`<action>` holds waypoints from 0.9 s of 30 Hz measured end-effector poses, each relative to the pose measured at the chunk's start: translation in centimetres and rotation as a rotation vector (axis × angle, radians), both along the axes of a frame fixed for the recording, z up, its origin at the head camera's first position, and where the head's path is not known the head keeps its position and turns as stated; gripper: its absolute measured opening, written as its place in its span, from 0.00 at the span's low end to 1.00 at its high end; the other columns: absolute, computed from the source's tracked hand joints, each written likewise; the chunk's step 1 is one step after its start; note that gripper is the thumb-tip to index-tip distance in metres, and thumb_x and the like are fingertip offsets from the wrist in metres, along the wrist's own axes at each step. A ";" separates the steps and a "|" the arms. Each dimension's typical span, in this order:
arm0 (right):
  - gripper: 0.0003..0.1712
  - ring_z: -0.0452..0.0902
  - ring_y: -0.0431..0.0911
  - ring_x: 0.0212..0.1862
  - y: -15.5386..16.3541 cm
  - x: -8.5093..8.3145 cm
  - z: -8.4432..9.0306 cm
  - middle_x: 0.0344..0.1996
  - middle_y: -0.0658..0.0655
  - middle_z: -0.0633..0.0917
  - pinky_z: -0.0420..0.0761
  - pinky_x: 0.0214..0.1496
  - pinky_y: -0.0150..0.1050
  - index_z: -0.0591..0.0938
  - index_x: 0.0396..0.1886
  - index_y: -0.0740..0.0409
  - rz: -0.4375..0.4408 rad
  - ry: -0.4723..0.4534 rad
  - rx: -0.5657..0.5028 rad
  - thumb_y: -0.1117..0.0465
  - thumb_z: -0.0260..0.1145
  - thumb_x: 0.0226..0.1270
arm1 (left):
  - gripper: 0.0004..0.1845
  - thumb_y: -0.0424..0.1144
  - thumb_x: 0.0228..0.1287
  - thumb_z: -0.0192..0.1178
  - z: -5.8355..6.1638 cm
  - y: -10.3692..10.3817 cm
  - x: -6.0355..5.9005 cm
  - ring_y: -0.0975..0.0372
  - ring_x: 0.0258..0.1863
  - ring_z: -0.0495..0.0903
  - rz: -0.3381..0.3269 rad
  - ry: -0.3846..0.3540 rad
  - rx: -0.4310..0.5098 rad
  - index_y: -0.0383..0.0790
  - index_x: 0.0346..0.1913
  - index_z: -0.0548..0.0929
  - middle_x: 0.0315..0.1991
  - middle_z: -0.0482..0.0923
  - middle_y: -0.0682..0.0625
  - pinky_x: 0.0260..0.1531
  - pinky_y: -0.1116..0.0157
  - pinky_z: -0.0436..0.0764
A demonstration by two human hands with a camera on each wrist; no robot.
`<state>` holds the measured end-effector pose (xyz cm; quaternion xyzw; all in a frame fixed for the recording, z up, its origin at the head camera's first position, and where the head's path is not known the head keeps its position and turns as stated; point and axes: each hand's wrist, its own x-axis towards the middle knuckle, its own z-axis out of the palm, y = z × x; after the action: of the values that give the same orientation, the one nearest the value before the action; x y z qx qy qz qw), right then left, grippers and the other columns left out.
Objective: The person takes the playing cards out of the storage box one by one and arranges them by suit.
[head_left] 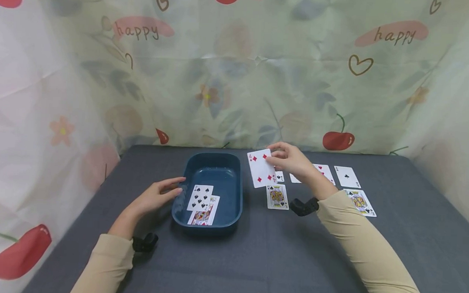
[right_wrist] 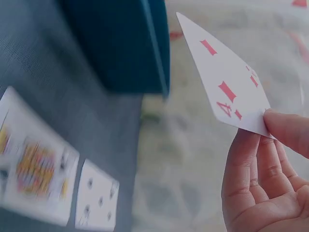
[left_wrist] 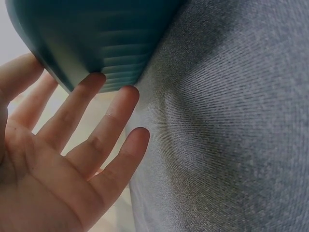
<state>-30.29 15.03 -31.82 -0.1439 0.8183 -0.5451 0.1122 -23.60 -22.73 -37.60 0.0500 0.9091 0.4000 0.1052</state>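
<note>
Card (head_left: pixel 262 168): four of diamonds, held up just right of the tub (head_left: pixel 226 190);
Right hand (head_left: pixel 290 160): pinches its edge, thumb against fingers; a slack pinch could drop it;
Tub: its rim could snag a card carried low;
Left hand (head_left: pixel 157 198): fingers extended at the tub's side, grasping nothing; a bump could shift it
</note>
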 end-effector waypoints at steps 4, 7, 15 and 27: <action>0.27 0.78 0.37 0.38 3.2 0.1 -1.1 0.47 0.62 0.80 0.80 0.51 0.42 0.65 0.62 0.64 -0.073 -0.008 0.057 0.60 0.60 0.66 | 0.28 0.52 0.68 0.51 0.0 0.0 0.1 0.44 0.68 0.62 0.004 -0.001 -0.003 0.48 0.68 0.64 0.69 0.61 0.39 0.62 0.43 0.65; 0.28 0.78 0.35 0.37 5.5 0.2 -2.2 0.46 0.60 0.81 0.81 0.46 0.37 0.65 0.62 0.64 -0.130 -0.015 0.088 0.59 0.60 0.66 | 0.28 0.52 0.68 0.51 -0.1 0.1 0.1 0.44 0.68 0.62 0.004 -0.001 -0.002 0.48 0.68 0.64 0.69 0.61 0.39 0.62 0.43 0.65; 0.32 0.75 0.32 0.35 10.1 0.5 -5.3 0.47 0.62 0.82 0.77 0.37 0.29 0.63 0.64 0.67 -0.206 -0.067 0.185 0.58 0.61 0.65 | 0.28 0.51 0.68 0.52 -0.1 0.0 0.2 0.44 0.67 0.63 -0.007 0.015 0.008 0.47 0.68 0.65 0.69 0.61 0.38 0.62 0.44 0.66; 0.30 0.74 0.33 0.30 11.2 0.2 -7.8 0.36 0.55 0.81 0.79 0.33 0.28 0.65 0.59 0.74 -0.167 -0.124 0.212 0.62 0.63 0.62 | 0.28 0.50 0.68 0.52 -0.2 -0.1 0.1 0.44 0.67 0.62 -0.005 0.020 0.016 0.47 0.68 0.64 0.69 0.61 0.39 0.62 0.44 0.66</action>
<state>-30.05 26.22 -39.60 -0.0286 0.8718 -0.4711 0.1313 -23.54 -22.86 -37.83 0.0570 0.9068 0.4063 0.0967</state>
